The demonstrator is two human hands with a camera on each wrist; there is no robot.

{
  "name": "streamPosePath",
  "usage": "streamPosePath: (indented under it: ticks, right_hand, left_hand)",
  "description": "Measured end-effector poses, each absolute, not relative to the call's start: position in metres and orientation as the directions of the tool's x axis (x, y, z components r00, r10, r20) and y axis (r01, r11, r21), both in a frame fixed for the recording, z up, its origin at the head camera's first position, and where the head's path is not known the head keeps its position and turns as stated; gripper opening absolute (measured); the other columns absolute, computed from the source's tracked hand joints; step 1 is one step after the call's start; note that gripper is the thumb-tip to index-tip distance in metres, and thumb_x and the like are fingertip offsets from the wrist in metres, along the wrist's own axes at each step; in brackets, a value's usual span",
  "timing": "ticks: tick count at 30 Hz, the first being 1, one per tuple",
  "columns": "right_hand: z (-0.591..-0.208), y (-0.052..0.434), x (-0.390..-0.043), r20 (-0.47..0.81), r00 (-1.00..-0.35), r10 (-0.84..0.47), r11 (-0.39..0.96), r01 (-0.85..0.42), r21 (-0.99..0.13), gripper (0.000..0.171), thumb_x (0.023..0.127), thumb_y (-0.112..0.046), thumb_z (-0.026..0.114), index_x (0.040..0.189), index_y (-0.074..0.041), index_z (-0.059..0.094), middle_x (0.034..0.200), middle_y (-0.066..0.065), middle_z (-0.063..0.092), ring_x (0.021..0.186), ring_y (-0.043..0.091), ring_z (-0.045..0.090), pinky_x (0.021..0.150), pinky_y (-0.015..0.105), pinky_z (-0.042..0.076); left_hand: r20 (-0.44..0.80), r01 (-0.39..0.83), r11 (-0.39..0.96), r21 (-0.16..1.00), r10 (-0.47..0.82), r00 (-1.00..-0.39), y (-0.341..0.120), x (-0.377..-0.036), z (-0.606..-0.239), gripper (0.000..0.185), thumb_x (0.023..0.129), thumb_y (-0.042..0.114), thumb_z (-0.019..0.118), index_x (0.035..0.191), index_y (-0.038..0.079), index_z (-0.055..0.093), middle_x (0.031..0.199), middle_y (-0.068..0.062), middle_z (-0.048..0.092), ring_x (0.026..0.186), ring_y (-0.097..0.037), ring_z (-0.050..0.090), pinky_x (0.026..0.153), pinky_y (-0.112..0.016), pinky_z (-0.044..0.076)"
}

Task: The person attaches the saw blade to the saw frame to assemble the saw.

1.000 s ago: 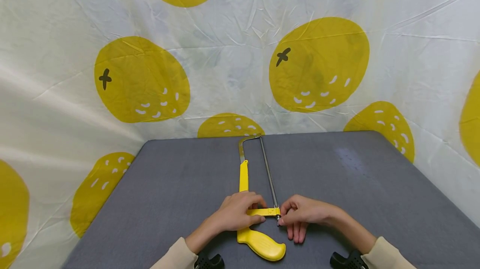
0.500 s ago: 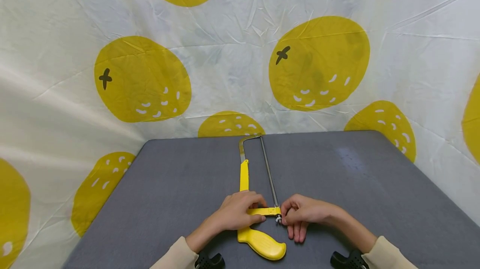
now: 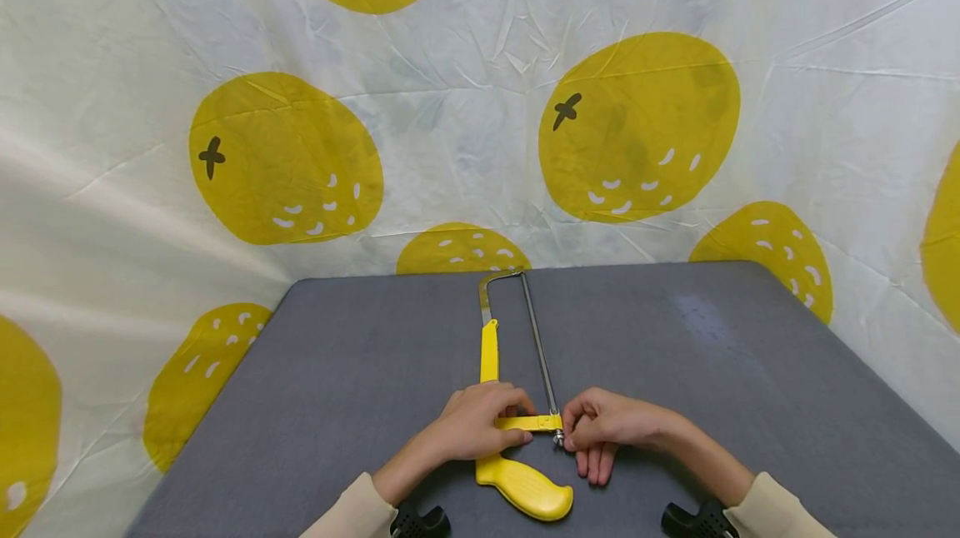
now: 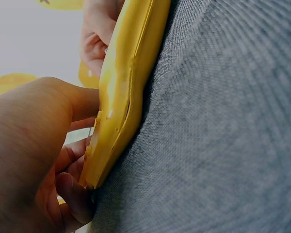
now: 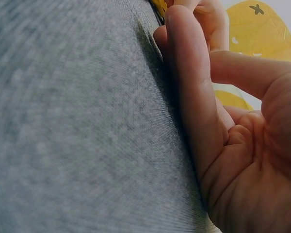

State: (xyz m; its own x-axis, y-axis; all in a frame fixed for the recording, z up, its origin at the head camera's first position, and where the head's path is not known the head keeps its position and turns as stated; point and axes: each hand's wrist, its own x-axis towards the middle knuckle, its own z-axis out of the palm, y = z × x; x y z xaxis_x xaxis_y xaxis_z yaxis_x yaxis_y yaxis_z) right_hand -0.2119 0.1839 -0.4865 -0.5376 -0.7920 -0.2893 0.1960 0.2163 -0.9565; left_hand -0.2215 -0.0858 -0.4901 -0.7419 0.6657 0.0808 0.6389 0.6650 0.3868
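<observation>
No brand or writing can be read on the yellow plastic-handled hacksaw with a thin metal blade [image 3: 501, 405], which lies flat on the grey fabric-covered desk [image 3: 337, 388], its curved handle towards the person. The left hand [image 3: 474, 423] has its grip closed around the yellow frame just above the handle. The right hand [image 3: 600, 425] pinches the small metal screw [image 3: 558, 436] at the blade's near end with thumb and forefinger, while its 3 other fingers rest on the desk. Behind hangs a white cloth with yellow fruit prints [image 3: 285, 159].
</observation>
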Motion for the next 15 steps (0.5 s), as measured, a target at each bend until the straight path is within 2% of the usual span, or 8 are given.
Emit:
streamPosePath:
  ticks: [15]
  right_hand:
    - [-0.4859, 0.1844, -0.2123, -0.289, -0.544, -0.788, 0.223, 0.185, -0.957, 0.007, 0.094, -0.001, 0.058, 0.1, 0.001, 0.06, 0.076, 0.007, 0.074, 0.058, 0.009, 0.072, 0.055, 0.027, 0.059]
  left_hand:
    - [0.076, 0.632, 0.674, 0.383, 0.659, -0.748, -0.0851, -0.2219, -0.4908, 0.02, 0.093, 0.047, 0.074, 0.111, 0.04, 0.071, 0.085, 0.019, 0.056, 0.074, 0.002, 0.049, 0.06, -0.021, 0.039]
